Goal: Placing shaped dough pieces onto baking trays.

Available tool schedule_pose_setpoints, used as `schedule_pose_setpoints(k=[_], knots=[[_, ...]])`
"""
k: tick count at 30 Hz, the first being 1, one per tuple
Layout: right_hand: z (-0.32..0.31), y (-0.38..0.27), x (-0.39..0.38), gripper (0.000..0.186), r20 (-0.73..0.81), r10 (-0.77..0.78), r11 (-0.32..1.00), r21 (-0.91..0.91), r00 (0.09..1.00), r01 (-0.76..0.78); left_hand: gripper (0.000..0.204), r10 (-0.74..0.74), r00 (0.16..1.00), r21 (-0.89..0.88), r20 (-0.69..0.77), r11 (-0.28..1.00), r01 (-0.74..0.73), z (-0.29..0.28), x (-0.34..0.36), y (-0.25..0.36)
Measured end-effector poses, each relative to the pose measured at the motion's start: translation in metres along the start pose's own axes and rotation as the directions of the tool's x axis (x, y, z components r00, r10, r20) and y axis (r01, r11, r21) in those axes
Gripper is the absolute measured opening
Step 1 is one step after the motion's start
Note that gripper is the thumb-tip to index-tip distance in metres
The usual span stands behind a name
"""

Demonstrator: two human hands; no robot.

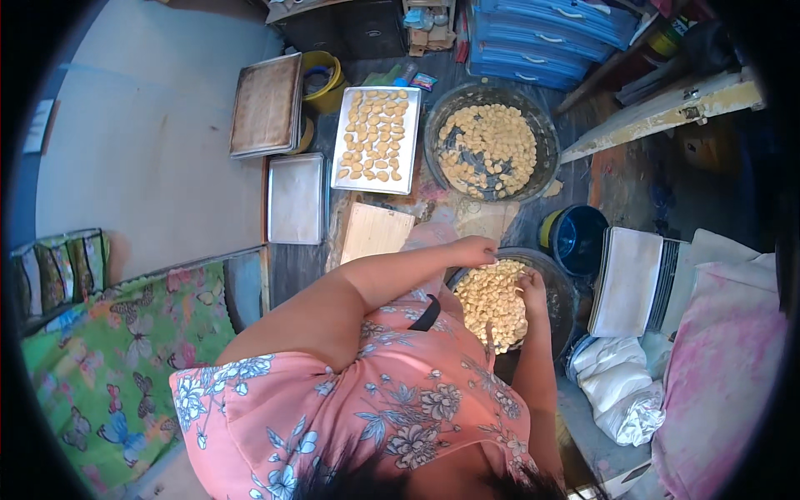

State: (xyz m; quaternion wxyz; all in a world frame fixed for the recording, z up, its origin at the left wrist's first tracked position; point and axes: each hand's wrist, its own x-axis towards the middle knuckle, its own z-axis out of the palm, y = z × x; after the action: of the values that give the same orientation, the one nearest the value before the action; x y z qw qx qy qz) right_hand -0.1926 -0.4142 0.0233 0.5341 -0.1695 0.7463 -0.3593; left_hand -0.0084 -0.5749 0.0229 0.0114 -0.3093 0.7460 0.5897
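Observation:
A dark round basin (565, 293) stands in front of me, full of small pale yellow pieces (492, 304) that look like dough or peeled nuts. Over its far left edge, my left hand (475, 251) is held with fingers curled together. My right hand (532, 292) hangs over the basin's right half, thumb and fingers pinched close to the pieces. Whatever either hand holds is too small to make out. Farther off, a second round basin (546, 137) contains flat tan rounds (492, 137). Left of that, a metal tray (342, 158) carries similar tan rounds in rows.
Stacked baking trays (267, 104) lean beside a yellow bucket (329, 92), with another tray (296, 200) below. A wooden board (375, 233) lies left of my knees. At right are a dark bucket (579, 237), upright trays (629, 279) and white cloth (617, 383). Blue drawers (542, 46) stand behind.

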Motion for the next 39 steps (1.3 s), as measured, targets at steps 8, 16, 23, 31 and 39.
schedule_pose_setpoints(k=[8, 16, 23, 31, 39], knots=[[0.028, -0.032, 0.001, 0.038, 0.169, -0.052, 0.994, -0.081, 0.984, 0.067, 0.045, -0.051, 0.980, -0.010, -0.192, 0.999, 0.050, -0.036, -0.036, 0.002], [0.043, -0.048, 0.016, 0.038, 0.181, -0.194, 0.981, 0.012, 0.964, 0.195, 0.043, -0.217, 0.948, -0.118, -0.231, 0.974, 0.195, -0.068, -0.065, 0.035], [0.041, -0.064, 0.015, 0.038, 0.218, -0.238, 0.969, -0.018, 0.946, 0.248, 0.042, -0.138, 0.977, -0.022, -0.159, 0.990, 0.137, -0.068, -0.049, 0.022], [0.025, -0.206, 0.011, 0.046, 0.156, -0.514, 0.849, -0.046, 0.844, 0.526, 0.061, 0.174, 0.920, -0.126, -0.352, 0.965, -0.231, -0.099, 0.007, 0.115], [-0.073, -0.407, 0.037, 0.057, 0.042, -0.945, 0.117, -0.883, 0.324, 0.455, 0.057, 0.291, 0.904, -0.075, -0.314, 0.941, -0.329, -0.173, 0.074, 0.226]])
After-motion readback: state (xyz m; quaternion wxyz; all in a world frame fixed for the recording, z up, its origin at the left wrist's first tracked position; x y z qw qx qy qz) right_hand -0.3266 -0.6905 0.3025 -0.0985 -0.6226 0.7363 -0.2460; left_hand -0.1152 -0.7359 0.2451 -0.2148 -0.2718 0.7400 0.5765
